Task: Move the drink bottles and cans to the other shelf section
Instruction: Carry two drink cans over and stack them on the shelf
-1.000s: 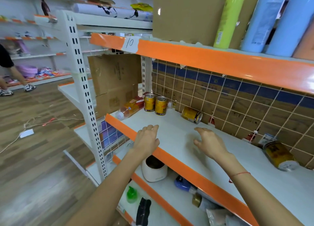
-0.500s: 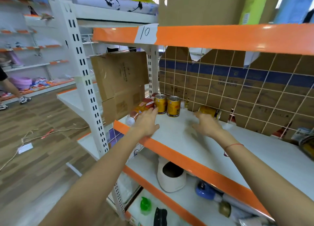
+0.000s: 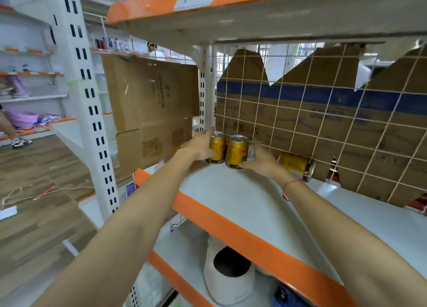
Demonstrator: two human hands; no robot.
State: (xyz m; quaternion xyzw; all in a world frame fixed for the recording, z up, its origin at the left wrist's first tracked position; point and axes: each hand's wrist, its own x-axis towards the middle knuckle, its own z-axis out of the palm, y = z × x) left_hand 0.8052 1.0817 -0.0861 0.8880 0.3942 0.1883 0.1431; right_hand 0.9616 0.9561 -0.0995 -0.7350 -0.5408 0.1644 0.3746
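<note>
Left hand [image 3: 200, 146] wrapped around one upright gold metal can [image 3: 217, 148]; right hand [image 3: 260, 160] around second gold can [image 3: 237, 151] touching it. Third gold can [image 3: 297, 165] on its side, right of these, on white orange-edged shelf [image 3: 240, 202].

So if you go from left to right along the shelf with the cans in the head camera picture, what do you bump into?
Left hand → left upright gold can → right upright gold can → right hand → gold can lying on its side.
</note>
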